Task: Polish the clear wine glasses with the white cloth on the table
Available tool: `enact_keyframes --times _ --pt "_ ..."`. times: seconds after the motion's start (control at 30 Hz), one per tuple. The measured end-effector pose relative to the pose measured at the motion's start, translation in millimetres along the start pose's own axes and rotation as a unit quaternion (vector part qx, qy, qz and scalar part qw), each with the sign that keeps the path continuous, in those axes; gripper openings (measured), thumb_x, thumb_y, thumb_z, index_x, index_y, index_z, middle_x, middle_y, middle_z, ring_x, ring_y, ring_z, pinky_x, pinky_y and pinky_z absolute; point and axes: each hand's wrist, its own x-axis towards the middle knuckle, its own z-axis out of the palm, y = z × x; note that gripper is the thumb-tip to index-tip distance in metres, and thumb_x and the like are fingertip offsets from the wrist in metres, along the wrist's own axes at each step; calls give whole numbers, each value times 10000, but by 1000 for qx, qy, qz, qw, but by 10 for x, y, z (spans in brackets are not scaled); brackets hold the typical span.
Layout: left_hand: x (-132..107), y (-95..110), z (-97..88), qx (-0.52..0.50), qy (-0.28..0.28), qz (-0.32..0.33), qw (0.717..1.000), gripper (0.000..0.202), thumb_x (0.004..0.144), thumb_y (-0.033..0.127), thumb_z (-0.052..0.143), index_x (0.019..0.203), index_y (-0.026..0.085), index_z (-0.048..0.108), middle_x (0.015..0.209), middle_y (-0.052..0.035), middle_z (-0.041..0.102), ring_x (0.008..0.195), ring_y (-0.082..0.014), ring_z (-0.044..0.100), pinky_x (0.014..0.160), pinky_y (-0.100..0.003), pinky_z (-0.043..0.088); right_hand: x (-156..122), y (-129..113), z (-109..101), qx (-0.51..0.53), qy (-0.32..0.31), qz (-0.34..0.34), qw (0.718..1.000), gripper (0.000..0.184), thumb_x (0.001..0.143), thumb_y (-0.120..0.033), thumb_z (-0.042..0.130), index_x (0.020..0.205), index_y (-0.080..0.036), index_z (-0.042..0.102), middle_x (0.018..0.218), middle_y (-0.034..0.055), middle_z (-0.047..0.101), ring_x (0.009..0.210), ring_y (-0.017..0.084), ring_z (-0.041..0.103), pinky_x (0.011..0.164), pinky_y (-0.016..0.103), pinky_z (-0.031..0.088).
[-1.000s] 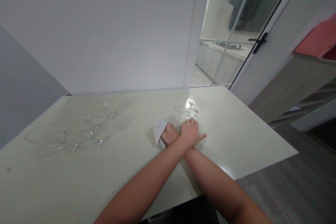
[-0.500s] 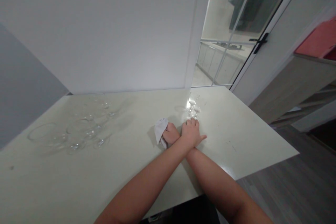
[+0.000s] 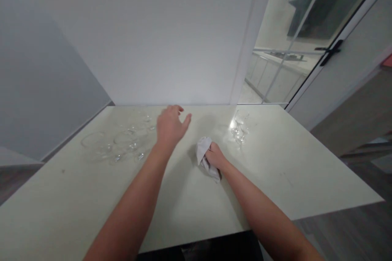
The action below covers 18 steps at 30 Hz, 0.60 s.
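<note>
In the head view my right hand [image 3: 216, 156] is closed on a crumpled pale cloth [image 3: 206, 158] over the middle of the table. My left hand [image 3: 171, 124] is raised above the table with its fingers apart and nothing in it. Close by on its left stands a group of several clear stemmed glasses [image 3: 133, 145]; their outlines are faint. Two more clear stemmed glasses [image 3: 240, 128] stand close together at the back right, beyond my right hand and apart from it.
The pale table [image 3: 269, 175] runs up to a white panel [image 3: 171, 40] at the back. Behind the right back corner is a glazed door with a black handle [image 3: 330, 52]. The table's right edge drops to a dark floor [image 3: 343, 232].
My left hand has left the glasses at the right, uncrossed from over my right arm and moved left. My right hand still holds the cloth. The view has turned left.
</note>
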Motion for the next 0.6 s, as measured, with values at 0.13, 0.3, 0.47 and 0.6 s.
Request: enact_keyframes --times 0.13,0.3,0.47,0.6 --pt "295 -670 -118 157 33 -123 979 622 841 491 545 1305 85 462 1324 -244 499 1249 -404 419 1017 -532 345 -5 12 -18 -9 -3 -1 1000 237 823 -231 479 881 -165 699 863 21 720 859 192 638 808 292 477" --pt "526 -988 -9 254 -128 -166 944 767 779 499 615 1367 48 418 1368 -288 466 1306 -452 371 1112 -624 159 -20 7 -33 5 5 13 1000 248 825 -258 497 899 -148 707 854 29 714 828 193 634 796 300 479" --pt "625 -926 -7 221 -156 -166 948 573 809 271 558 1332 65 447 1331 -290 480 1255 -456 451 1021 -594 331 -29 -22 -34 23 5 13 1000 252 827 -261 502 901 -147 714 823 15 708 808 185 625 778 289 479" --pt "637 -834 -12 143 -174 -150 963 642 767 255 613 1340 68 392 1314 -314 454 1150 -443 543 910 -525 455 -29 -27 -20 32 13 6 999 237 822 -261 513 873 -157 720 802 7 709 779 178 619 779 290 482"
